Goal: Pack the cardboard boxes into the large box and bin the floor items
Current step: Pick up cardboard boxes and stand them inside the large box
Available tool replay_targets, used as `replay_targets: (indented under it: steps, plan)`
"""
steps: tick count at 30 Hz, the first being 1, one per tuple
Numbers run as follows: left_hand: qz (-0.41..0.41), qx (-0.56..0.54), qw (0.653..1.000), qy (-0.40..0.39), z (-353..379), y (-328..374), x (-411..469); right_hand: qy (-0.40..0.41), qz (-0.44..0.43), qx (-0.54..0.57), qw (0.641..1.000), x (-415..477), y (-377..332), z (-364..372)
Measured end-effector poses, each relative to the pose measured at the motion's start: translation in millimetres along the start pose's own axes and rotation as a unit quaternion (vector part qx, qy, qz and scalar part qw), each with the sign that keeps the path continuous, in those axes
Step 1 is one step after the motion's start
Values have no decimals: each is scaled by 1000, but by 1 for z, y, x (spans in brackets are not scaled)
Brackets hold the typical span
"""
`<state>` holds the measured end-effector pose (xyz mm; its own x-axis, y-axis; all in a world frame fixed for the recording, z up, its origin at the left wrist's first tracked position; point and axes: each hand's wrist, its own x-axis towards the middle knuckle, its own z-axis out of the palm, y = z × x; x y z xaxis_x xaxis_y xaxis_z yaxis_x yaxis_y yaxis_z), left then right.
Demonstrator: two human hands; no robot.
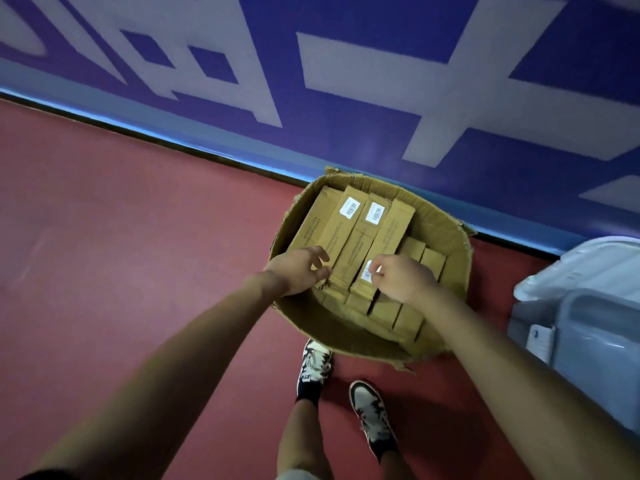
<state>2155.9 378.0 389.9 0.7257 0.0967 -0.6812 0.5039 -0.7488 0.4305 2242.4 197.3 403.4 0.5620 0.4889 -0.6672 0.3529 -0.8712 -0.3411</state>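
A large open cardboard box [446,271] stands on the red floor against the blue wall. Several long narrow cardboard boxes [349,230] lie side by side inside it, some with white barcode labels, and shorter ones [408,317] fill the near right part. My left hand [298,271] is inside the large box, fingers curled round the near end of the leftmost long boxes. My right hand [403,280] has its fingers curled over the near end of a long labelled box [389,226], partly hiding its white label.
A grey plastic bin [588,327] stands to the right of the large box. My two feet in black-and-white sneakers [313,365] are just in front of the box. Open red floor [121,254] stretches to the left. The blue wall [346,98] runs behind.
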Motion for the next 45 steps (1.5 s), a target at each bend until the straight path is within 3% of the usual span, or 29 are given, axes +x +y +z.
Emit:
replay_targets:
  steps: [5,16,25,33,45]
  plan:
    - [-53,-151,984,75,0,19,-94,-10,-47,-36,998,-63,-26,-33]
    - [-130,-88,976,151,2,36,-256,-56,-191,-157,967,-164,-100,-46]
    - [-197,-115,957,180,13,2,-387,-78,-302,-206,928,-231,-201,-13]
    - [-286,-148,917,236,57,-76,-524,-91,-392,-299,866,-302,-320,65]
    - [-354,-263,825,352,184,-185,-762,-132,-489,-394,767,-454,-472,264]
